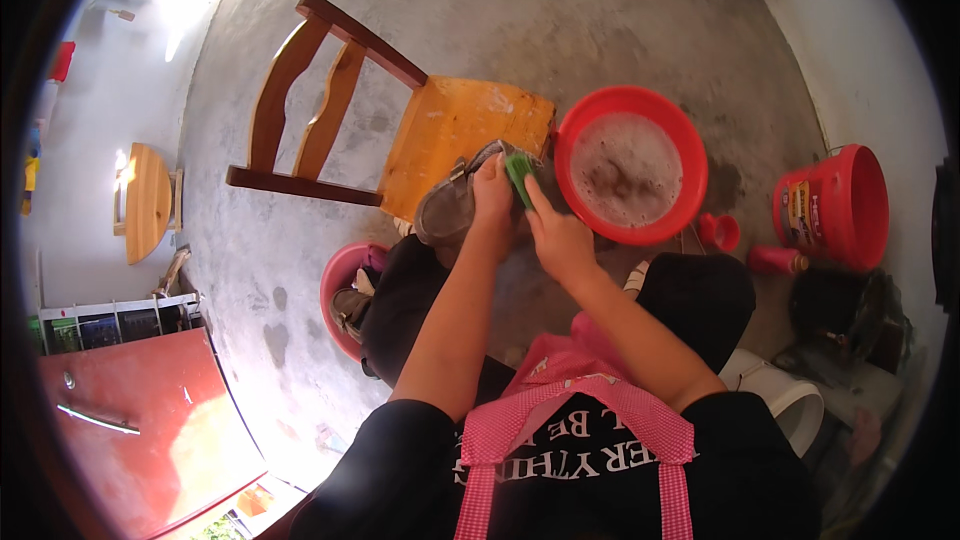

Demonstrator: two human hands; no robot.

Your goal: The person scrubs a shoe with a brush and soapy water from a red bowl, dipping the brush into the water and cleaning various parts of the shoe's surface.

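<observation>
A grey-brown shoe (pixel 444 211) is gripped in my left hand (pixel 493 191), its sole end towards the wooden chair's seat. My right hand (pixel 561 238) holds a green scrubbing brush (pixel 519 178) against the shoe's opening, at the end near the basin. Just to the right stands a red plastic basin (pixel 694 178) of cloudy, sudsy water (pixel 626 165). Another brown shoe (pixel 349 309) lies in a pink tub (pixel 337 266) by my left leg, with purple cloth beside it.
The wooden chair (pixel 480 112) is in front of me. To the right are a small red cup (pixel 721 231), a pink bottle (pixel 772 260), a red bucket (pixel 866 202) and a white bucket (pixel 802 405). A round-edged wooden stool (pixel 148 202) stands by the left wall.
</observation>
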